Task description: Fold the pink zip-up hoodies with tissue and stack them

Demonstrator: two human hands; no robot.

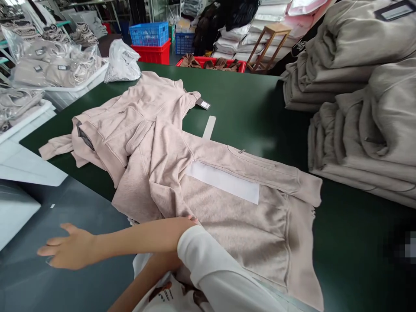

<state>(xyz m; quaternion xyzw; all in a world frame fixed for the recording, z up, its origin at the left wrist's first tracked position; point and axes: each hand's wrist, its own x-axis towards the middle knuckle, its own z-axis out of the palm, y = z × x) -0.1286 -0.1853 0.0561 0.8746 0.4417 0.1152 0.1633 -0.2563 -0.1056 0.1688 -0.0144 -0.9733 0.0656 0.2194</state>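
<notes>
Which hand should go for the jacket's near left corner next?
Right, probably. The right hand is open and free over the grey table, beside that corner of the jacket. The left hand is tucked under the right forearm, largely hidden, against a printed bag.

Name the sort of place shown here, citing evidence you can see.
Probably a garment packing workshop: stacks of folded sweatshirts, bagged garments, and pink jackets spread on the green table.
</notes>
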